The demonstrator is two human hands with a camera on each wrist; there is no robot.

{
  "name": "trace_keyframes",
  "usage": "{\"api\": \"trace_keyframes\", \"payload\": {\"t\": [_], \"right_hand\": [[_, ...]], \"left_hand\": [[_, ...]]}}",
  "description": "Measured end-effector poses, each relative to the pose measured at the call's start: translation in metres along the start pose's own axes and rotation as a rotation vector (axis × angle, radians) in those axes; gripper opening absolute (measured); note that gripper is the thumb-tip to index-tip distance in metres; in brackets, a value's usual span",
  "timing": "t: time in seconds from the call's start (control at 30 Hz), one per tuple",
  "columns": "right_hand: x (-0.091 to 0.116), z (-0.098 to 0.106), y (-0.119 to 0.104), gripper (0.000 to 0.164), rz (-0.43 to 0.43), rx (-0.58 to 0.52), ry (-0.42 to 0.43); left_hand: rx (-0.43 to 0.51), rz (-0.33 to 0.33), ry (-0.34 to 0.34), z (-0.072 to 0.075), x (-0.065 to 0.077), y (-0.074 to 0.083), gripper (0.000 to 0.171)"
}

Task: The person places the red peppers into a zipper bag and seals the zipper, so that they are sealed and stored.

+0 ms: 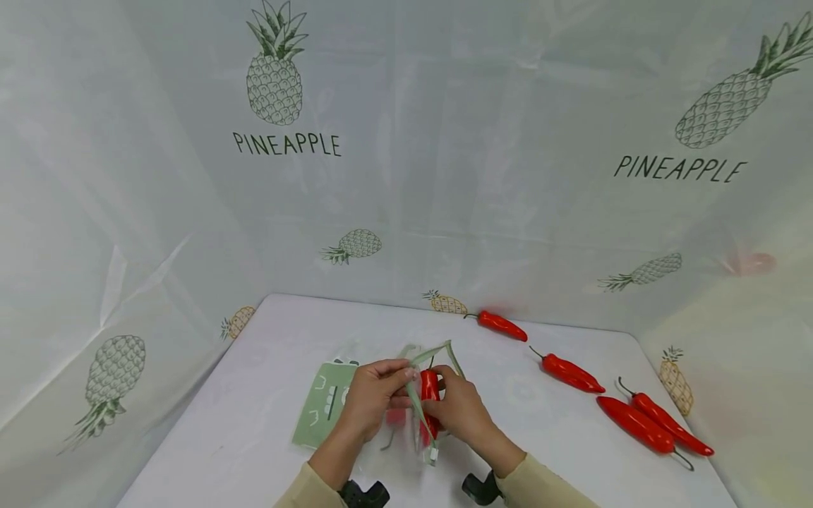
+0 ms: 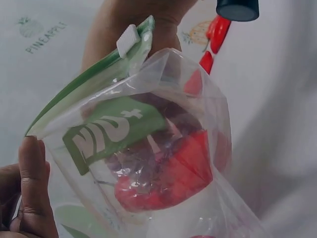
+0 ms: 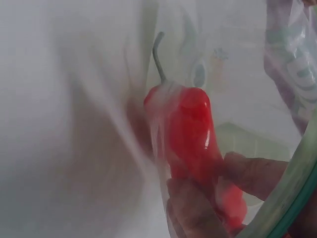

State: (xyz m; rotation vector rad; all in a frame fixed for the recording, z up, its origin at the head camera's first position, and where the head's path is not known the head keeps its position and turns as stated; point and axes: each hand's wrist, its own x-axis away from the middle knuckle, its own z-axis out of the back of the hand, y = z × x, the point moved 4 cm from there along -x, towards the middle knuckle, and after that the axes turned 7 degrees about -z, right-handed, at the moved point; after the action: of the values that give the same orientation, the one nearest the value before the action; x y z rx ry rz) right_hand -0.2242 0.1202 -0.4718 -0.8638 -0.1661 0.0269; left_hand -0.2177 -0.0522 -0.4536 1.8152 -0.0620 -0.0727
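Note:
A clear slider zip bag (image 2: pixel 114 121) with a green zip edge is held between both hands above the table. My left hand (image 1: pixel 375 395) pinches the bag's green rim; its fingers (image 2: pixel 34 183) show at the lower left of the left wrist view. My right hand (image 1: pixel 466 409) grips a red chili pepper (image 1: pixel 430 402) at the bag's mouth. In the right wrist view this pepper (image 3: pixel 193 129), stem up, shows through plastic with fingers around its lower part. Another red shape (image 1: pixel 396 416) shows through the bag beneath the left hand.
Several red chili peppers (image 1: pixel 571 372) lie along the right and far side of the white table (image 1: pixel 254 395). A flat green piece with a printed face (image 1: pixel 324 406) lies left of the bag. A pineapple-print curtain (image 1: pixel 470 176) surrounds the table's back and sides.

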Motion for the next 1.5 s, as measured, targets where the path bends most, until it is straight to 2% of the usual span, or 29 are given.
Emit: {"api": "trace_keyframes", "payload": {"t": [0.33,0.5,0.7,0.8,0.97,1.17,1.5], "right_hand": [[0.0,0.0,-0.003,0.077,-0.023,-0.091,-0.017],[0.002,0.001,-0.002,0.072,-0.002,-0.085,-0.009],[0.005,0.006,-0.002,0.055,0.084,-0.124,0.026],[0.007,0.013,-0.003,0.043,0.125,-0.144,0.069],[0.008,0.032,-0.001,0.029,0.144,-0.177,0.15],[0.007,0.054,0.007,0.033,0.126,-0.14,0.216],[0.006,0.078,0.031,0.039,0.154,-0.037,0.313]], "left_hand": [[-0.027,-0.022,0.013,0.005,-0.002,-0.001,0.033],[-0.039,-0.02,0.015,0.009,-0.004,-0.003,0.033],[-0.059,-0.003,0.014,0.01,-0.003,-0.006,0.033],[-0.056,0.007,0.011,0.009,-0.003,-0.007,0.033],[-0.041,0.017,0.012,0.007,-0.003,-0.009,0.033],[-0.021,0.017,0.019,0.006,-0.002,-0.011,0.033],[-0.012,0.032,0.024,0.005,0.0,-0.016,0.032]]}}
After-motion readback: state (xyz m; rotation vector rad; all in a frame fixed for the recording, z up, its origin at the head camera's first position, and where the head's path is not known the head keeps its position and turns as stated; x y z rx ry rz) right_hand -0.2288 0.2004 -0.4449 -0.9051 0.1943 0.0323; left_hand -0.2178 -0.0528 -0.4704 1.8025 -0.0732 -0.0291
